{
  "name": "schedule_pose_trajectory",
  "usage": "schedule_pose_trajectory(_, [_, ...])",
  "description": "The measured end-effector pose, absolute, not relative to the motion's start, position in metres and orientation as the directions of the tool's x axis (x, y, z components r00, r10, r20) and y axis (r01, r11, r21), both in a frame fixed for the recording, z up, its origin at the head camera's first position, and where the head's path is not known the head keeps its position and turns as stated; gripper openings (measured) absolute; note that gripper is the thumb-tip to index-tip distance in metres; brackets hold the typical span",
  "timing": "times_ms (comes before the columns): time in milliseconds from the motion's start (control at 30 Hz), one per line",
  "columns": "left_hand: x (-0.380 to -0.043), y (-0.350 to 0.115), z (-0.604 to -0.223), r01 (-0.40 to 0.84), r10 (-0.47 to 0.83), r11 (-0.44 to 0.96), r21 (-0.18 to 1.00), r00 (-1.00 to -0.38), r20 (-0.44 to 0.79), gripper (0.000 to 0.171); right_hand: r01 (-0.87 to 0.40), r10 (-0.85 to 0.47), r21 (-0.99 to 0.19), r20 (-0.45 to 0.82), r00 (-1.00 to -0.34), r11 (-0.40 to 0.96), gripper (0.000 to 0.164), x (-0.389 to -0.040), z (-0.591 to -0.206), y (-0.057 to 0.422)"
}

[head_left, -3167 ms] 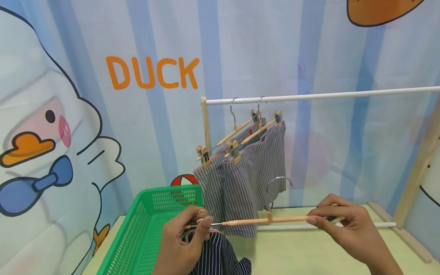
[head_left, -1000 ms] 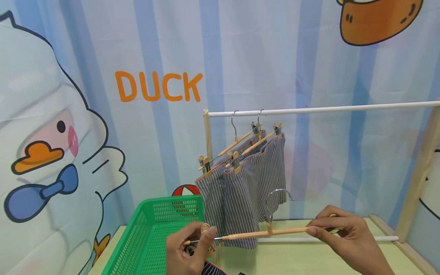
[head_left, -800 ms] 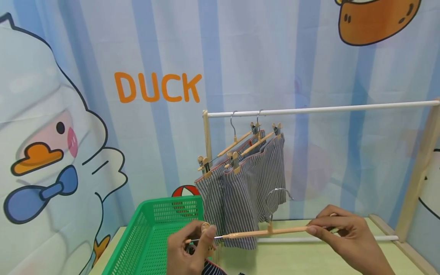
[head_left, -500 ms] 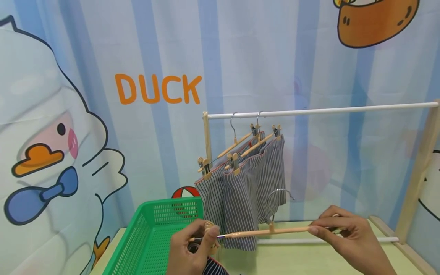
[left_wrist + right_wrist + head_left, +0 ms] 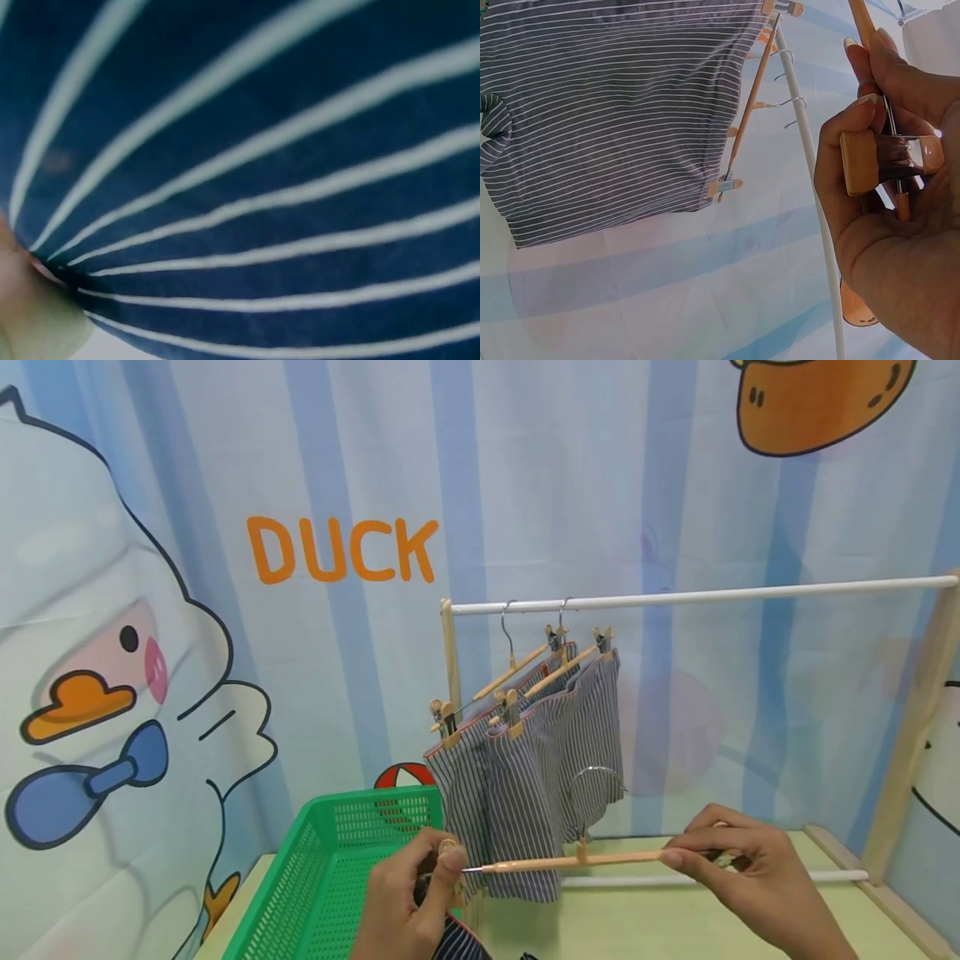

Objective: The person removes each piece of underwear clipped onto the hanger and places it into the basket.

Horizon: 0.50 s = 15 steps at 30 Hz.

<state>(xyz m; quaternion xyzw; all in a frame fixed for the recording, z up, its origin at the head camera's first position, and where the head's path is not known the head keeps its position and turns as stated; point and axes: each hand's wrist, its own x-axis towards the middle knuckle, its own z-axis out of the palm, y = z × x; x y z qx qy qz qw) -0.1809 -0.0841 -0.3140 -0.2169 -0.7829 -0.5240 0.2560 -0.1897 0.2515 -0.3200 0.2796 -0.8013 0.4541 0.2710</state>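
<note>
A wooden clip hanger (image 5: 540, 864) is held level between my two hands, its metal hook pointing up. My left hand (image 5: 408, 893) pinches the clip at the hanger's left end. Dark navy, white-striped shorts (image 5: 461, 941) hang below that hand, mostly cut off by the frame. Their striped cloth (image 5: 262, 150) fills the left wrist view. My right hand (image 5: 757, 877) grips the hanger's right end. In the right wrist view its fingers are curled around the bar and a wooden clip (image 5: 862, 163), with no cloth visible in that clip.
Two pairs of striped shorts (image 5: 525, 802) hang by clip hangers from the white rail (image 5: 712, 596) of a wooden rack. A green basket (image 5: 277, 868) stands at the left on the pale table (image 5: 637, 927). Behind is a duck-print curtain (image 5: 360, 427).
Since the earliest frame, the view has tilted up and the held shorts have sunk lower in it. In the last half second the hanger has shifted slightly left. Both hands keep their hold.
</note>
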Motion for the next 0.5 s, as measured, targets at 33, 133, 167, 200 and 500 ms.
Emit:
schedule_pose_trajectory(33, [-0.1812,-0.0845,-0.3139,0.607,0.080,0.355,0.712,-0.778,0.623,0.016,-0.706,-0.208,-0.565,0.698,-0.685,0.427,0.021,-0.1906,-0.3202,0.2517])
schedule_pose_trajectory(133, [-0.1821,-0.0848,-0.3140,0.612,0.101,0.350,0.710,-0.778,0.620,0.016,-0.729,-0.217,-0.543,0.719,-0.660,0.416,0.023,-0.1924,-0.3206,0.2524])
schedule_pose_trajectory(167, [-0.1823,-0.0845,-0.3140,0.615,0.103,0.349,0.708,-0.776,0.623,0.016,-0.731,-0.219,-0.542,0.721,-0.658,0.414,0.023,-0.1926,-0.3206,0.2527])
schedule_pose_trajectory(200, [-0.1825,-0.0843,-0.3143,0.620,0.103,0.351,0.702,-0.771,0.629,0.017,-0.729,-0.217,-0.543,0.719,-0.660,0.417,0.023,-0.1927,-0.3205,0.2528])
schedule_pose_trajectory(500, [-0.1826,-0.0824,-0.3183,0.656,0.054,0.385,0.649,-0.719,0.693,0.020,-0.697,-0.198,-0.578,0.691,-0.695,0.425,0.020,-0.1918,-0.3203,0.2495])
